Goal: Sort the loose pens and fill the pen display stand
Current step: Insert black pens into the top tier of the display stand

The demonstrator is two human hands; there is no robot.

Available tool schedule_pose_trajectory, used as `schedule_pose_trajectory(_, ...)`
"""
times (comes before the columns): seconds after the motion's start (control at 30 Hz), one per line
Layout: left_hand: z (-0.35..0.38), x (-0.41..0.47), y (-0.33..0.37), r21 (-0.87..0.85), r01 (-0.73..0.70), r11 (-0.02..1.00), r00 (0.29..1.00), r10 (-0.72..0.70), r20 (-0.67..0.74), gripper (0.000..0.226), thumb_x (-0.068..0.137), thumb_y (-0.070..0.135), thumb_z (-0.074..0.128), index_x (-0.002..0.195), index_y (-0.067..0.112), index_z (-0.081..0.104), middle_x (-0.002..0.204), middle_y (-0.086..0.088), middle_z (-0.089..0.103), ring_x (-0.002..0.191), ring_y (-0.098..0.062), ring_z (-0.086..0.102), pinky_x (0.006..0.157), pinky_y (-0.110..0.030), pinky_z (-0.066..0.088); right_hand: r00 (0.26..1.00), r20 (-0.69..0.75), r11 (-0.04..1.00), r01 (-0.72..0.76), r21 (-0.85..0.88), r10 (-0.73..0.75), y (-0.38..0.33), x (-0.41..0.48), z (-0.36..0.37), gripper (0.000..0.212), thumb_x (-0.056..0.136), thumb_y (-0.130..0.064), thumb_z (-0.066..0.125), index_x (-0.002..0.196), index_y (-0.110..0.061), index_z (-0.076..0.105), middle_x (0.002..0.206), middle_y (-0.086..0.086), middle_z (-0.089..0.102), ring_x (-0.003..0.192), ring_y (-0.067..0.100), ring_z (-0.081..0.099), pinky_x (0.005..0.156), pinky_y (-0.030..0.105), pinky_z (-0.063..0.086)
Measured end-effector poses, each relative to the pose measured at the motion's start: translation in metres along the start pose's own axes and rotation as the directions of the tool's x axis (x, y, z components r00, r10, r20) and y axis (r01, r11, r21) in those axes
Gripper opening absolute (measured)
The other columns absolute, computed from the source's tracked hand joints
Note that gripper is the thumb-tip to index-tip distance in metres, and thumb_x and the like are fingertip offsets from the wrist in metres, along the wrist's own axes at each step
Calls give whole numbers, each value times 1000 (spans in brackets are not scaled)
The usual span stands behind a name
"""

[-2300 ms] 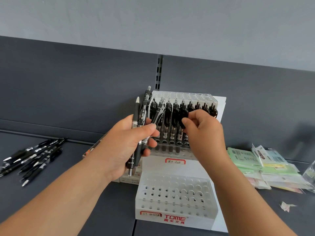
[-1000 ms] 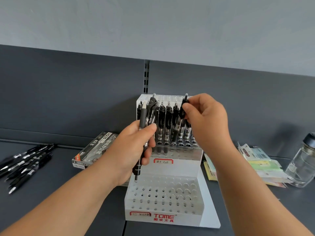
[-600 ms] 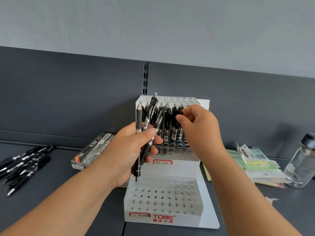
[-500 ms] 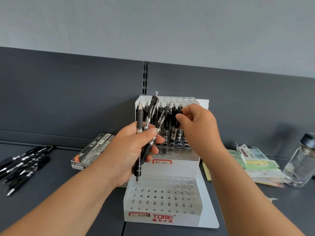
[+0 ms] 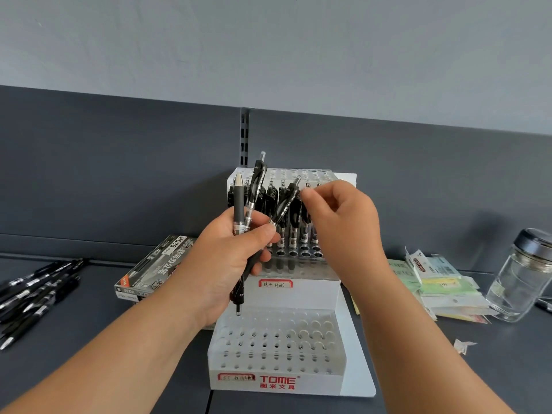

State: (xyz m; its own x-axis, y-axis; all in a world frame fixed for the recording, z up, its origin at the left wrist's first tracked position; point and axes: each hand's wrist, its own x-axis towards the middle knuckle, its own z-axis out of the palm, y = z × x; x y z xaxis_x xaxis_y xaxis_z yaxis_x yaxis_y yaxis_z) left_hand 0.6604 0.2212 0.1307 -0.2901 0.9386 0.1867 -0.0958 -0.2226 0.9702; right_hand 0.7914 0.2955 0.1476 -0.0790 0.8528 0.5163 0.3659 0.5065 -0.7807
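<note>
Stand (image 5: 298, 297), white and two-tiered, sits mid-bench (image 5: 513, 369) against the dark back panel; its upper tier carries a row (image 5: 304, 231) of black pens, upright in their holes. The left hand (image 5: 236, 255) is in front of the stand's left side, fingers and thumb curled tight round a bunch (image 5: 239, 210) of three black pens; two point nearly straight up, the third slants right across the row, and the lower ends hang just above the lower tier. The right hand (image 5: 340, 216) is raised before the row's right half, fingers curled, thumb and forefinger tips brought together just beside the top of the slanted pen; whether they pinch that pen, a pen in the row, or nothing, I cannot tell. Loose pens (image 5: 35, 288) lie in a heap on the bench at far left, well apart from both hands; a box (image 5: 155, 267) lies behind the left wrist; packets (image 5: 442, 282) and a jar (image 5: 519, 282) are at right.
</note>
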Motion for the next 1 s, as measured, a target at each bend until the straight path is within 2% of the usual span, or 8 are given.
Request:
schedule_pose_trajectory(0.1, 4, 0, -1, 70, -45, 997, 999, 44, 23, 10, 87, 8, 62, 83, 16, 58, 74, -5, 62, 60, -12, 54, 53, -26, 44, 971, 199, 918, -193, 346, 130, -9, -12, 0, 22, 90, -32, 60, 83, -12, 64, 73, 4, 67, 67, 13, 63, 66, 29, 55)
schedule_pose_trajectory(0.17, 6, 0, -2, 132, -74, 988, 997, 70, 39, 9, 87, 11, 62, 83, 16, 57, 72, -4, 59, 62, -11, 55, 56, -27, 44, 956, 260, 887, -234, 397, 136, -11, -16, 0, 17, 91, -23, 61, 85, -7, 64, 75, 8, 69, 69, 17, 65, 68, 30, 57)
schedule_pose_trajectory(0.37, 6, 4, -6, 94, 6, 996, 1000, -4, -24, 14, 94, 23, 54, 93, 13, 63, 83, 1, 64, 78, -12, 60, 71, -33, 52, 982, 120, 865, -184, 467, 144, -11, -1, -24, 14, 95, -14, 53, 88, -13, 65, 75, 2, 70, 67, 14, 66, 69, 28, 59)
schedule_pose_trajectory(0.5, 2, 5, -8, 97, 36, 995, 998, -31, -55, 17, 94, 27, 53, 98, 15, 64, 71, -1, 58, 60, -13, 54, 58, -33, 52, 997, -71, 966, 35, 255, -17, -6, 13, -35, 20, 97, -16, 50, 86, -28, 62, 74, -3, 67, 68, 11, 64, 71, 32, 58)
schedule_pose_trajectory(0.67, 2, 6, -13, 129, 13, 991, 999, -8, -38, 17, 94, 31, 52, 96, 18, 64, 58, 3, 43, 47, -12, 36, 43, -24, 36, 991, -48, 989, 131, 69, -128, -2, 14, -22, 18, 97, -18, 49, 87, -29, 58, 79, 10, 65, 78, 34, 61, 75, 51, 53)
schedule_pose_trajectory(0.73, 1, 6, -13, 101, 22, 995, 999, -18, -37, 18, 95, 31, 52, 95, 16, 63, 56, 3, 40, 47, -11, 32, 41, -22, 34, 989, -22, 989, 149, 17, -149, 2, 14, -16, 14, 97, -19, 49, 89, -25, 59, 79, 13, 64, 75, 34, 60, 71, 47, 53)
schedule_pose_trajectory(0.83, -1, 6, -13, 72, 62, 995, 997, -60, -39, 19, 94, 29, 53, 89, 10, 55, 57, 2, 39, 47, -12, 30, 39, -21, 32, 988, 54, 984, 152, -90, -148, 12, 14, -8, 12, 97, -22, 50, 95, -20, 61, 65, -2, 57, 57, 16, 49, 56, 32, 42)
schedule_pose_trajectory(1.0, -4, 7, -12, 32, 111, 993, 993, -110, -36, 15, 93, 14, 45, 80, 12, 38, 65, -4, 46, 44, -12, 32, 40, -24, 27, 998, 49, 983, 51, -176, -43, 24, 8, 3, 11, 95, -27, 55, 102, -19, 59, 75, -9, 60, 70, 11, 56, 64, 29, 45)
